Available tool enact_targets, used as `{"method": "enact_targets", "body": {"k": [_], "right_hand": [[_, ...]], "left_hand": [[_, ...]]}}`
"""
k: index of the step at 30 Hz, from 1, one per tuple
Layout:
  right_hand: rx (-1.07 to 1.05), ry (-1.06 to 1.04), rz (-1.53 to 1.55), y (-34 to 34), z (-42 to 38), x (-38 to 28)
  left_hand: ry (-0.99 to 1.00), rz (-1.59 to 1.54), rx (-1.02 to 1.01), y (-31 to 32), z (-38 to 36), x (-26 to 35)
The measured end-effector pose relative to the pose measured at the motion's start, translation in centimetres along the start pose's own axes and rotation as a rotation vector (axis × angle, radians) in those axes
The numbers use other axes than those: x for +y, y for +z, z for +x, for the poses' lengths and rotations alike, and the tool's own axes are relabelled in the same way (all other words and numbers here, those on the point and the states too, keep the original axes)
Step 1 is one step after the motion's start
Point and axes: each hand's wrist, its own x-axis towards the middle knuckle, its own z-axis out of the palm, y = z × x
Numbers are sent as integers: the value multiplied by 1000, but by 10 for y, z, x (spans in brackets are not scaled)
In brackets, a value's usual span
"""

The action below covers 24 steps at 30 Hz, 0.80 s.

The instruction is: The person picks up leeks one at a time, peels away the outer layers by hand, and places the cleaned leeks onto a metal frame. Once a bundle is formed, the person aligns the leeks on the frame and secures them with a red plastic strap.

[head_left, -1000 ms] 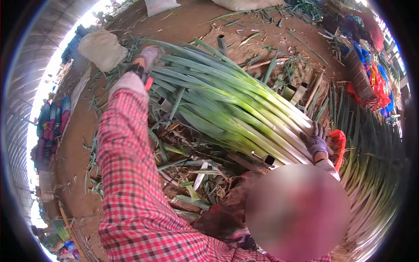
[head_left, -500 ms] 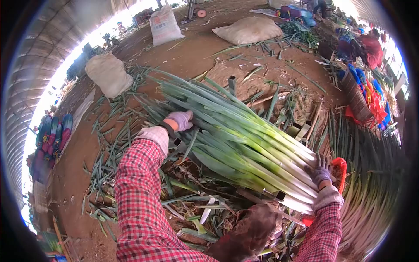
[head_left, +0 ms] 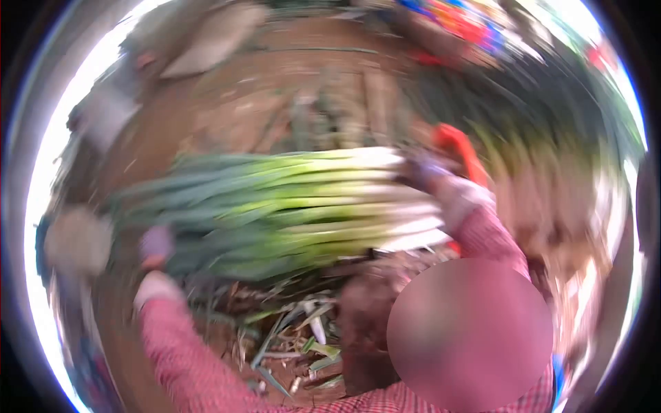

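A broad bundle of long green onions [head_left: 296,206] lies across the middle, dark leaves to the left and white ends to the right. My left hand [head_left: 157,246], in a pale purple glove, is beside the leafy ends at the lower left. At the white ends, my right hand [head_left: 423,172] is in a purplish glove, right by the upper stalks. Motion smears the fingers of both hands. A red strip [head_left: 461,151] curves up just beyond my right hand.
More green onions [head_left: 551,165] are piled at the right. Cut leaves and scraps [head_left: 303,337] litter the ground in front of me. A pale sack [head_left: 79,241] stands at the far left, another pale sack [head_left: 217,38] at the upper left. A round blurred patch covers the lower right.
My view has swung to the right, so the bundle now runs nearly level across it. My left hand appears farther out toward the leaf tips; my right hand stays by the white ends.
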Motion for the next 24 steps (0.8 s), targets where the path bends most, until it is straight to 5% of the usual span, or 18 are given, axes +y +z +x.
{"method": "enact_targets", "body": {"k": [6, 14, 16, 18, 20, 21, 22, 24], "right_hand": [[-25, 172, -45, 6, 1, 1], [20, 309, -233, 20, 1, -14], [59, 319, -111, 52, 28, -9], [63, 117, 264, -3, -45, -30], [212, -177, 414, -22, -105, -31], [279, -324, 481, -26, -138, -27], [235, -314, 586, -29, -175, -23], [43, -182, 984, -44, -255, 0]], "left_hand": [[66, -88, -64, 20, 48, -45], [164, -472, -135, -63, -41, -26], [257, -647, -298, -89, -94, 17], [457, -797, -359, -109, -152, 91], [793, -970, -174, -143, -221, 230], [700, -968, -310, -149, -238, 260], [604, -967, -448, -154, -254, 285], [763, -1035, -340, -178, -284, 350]]}}
